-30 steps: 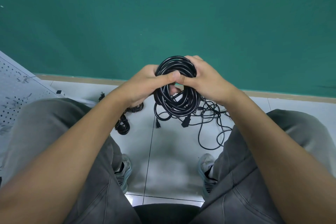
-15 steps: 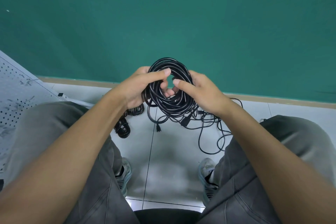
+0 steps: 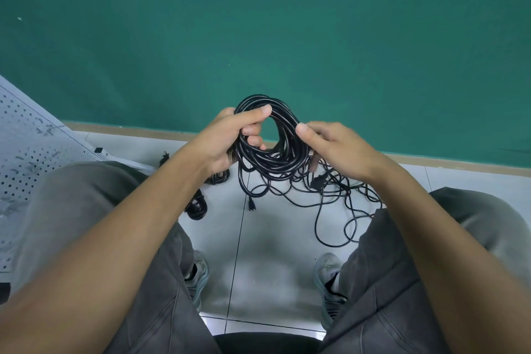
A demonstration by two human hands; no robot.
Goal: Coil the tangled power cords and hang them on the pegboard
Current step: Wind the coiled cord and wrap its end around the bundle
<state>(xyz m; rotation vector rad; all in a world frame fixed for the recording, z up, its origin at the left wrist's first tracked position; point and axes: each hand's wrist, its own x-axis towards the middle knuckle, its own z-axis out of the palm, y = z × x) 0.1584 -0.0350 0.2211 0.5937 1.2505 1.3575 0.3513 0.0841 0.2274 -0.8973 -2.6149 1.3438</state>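
Both hands (image 3: 227,138) (image 3: 342,149) grip black cord coil (image 3: 280,152).

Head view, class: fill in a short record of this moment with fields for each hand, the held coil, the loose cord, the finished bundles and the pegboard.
left hand: grips the left side of the coil, fingers through its opening
right hand: holds the coil's right side, thumb on top
coil: black cord, many loops, held above the floor
loose cord: uncoiled, tangled on the floor tiles under the right hand
finished bundles: small black bundles on the floor by the left knee
pegboard: white, perforated, at left; no cord visibly hung
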